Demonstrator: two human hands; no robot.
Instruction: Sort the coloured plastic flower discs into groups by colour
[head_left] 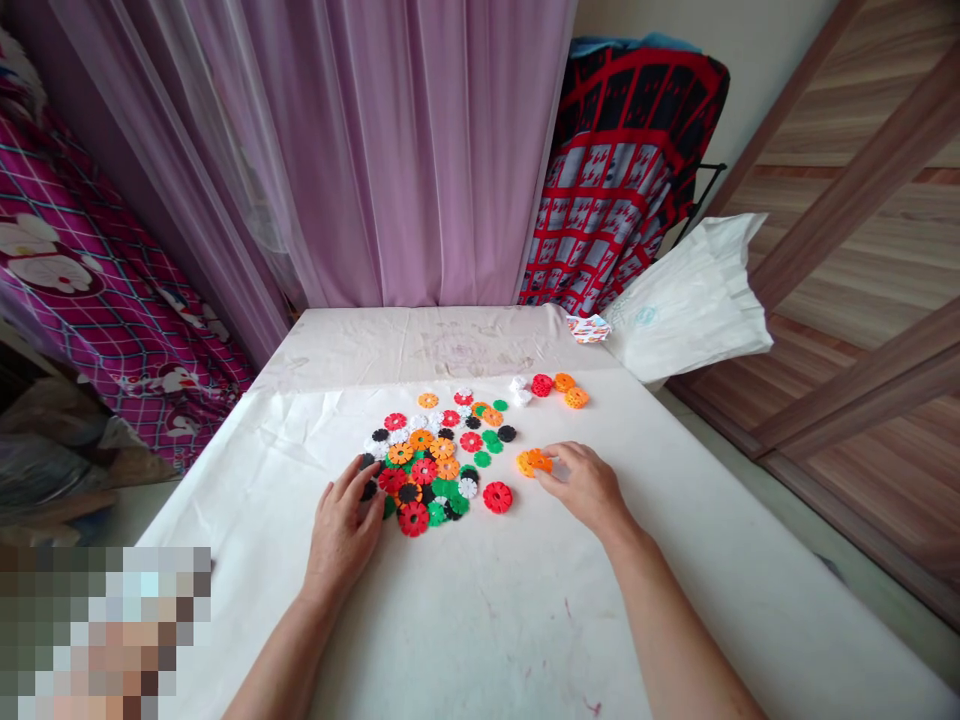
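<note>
Toothed, flower-shaped plastic discs in red, orange, green, black and white lie in a loose pile (424,466) on the white-covered table. At the pile's left edge, my left hand (346,522) rests with its fingers apart, touching or just over black discs (367,490). My right hand (583,486), to the right of the pile, pinches orange interlocking discs (529,461) between thumb and fingers; how many is hard to make out. Between my hands, a red disc (497,497) lies apart, near the pile's right side.
Beyond my right hand stand small groups of white discs (519,390), red discs (541,385) and orange discs (570,390). A white bag (690,305) leans at the table's right edge. Purple curtains (427,150) hang behind the table. A pixelated patch covers the lower left.
</note>
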